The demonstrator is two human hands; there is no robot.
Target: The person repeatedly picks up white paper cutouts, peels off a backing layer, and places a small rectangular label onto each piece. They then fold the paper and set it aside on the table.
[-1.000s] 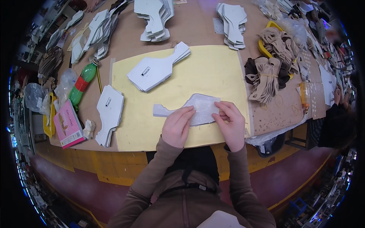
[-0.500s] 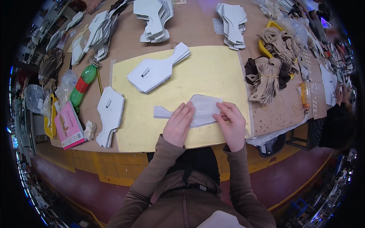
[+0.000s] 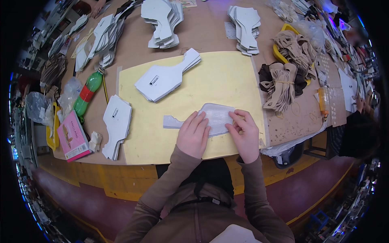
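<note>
A pale grey-white shaped piece [image 3: 219, 115], with a wide body and a narrow strip running left, lies on the yellow sheet [image 3: 156, 141] in front of me. Across its middle rests my left hand [image 3: 192, 135], fingers stretched out and lying flat on it. My right hand [image 3: 245, 137] pinches the piece's right edge between thumb and fingers. Beyond the piece, a stack of white shaped pieces [image 3: 162, 83] lies on the sheet. Another white stack [image 3: 116, 125] straddles the sheet's left border. My fingers hide part of the piece.
Left are a green bottle [image 3: 88, 93] with a red band, a pink book [image 3: 72, 135] and a yellow tray [image 3: 52, 139]. More white stacks [image 3: 162, 24] stand at the back. Banded beige straps [image 3: 283, 87] and an orange-yellow bottle [image 3: 323, 101] lie right. Another person's hand [image 3: 97, 7] shows far left.
My left hand has slid slightly right and nearer to me over the piece. The right hand keeps its pinch on the edge. The whole view has shifted a little.
</note>
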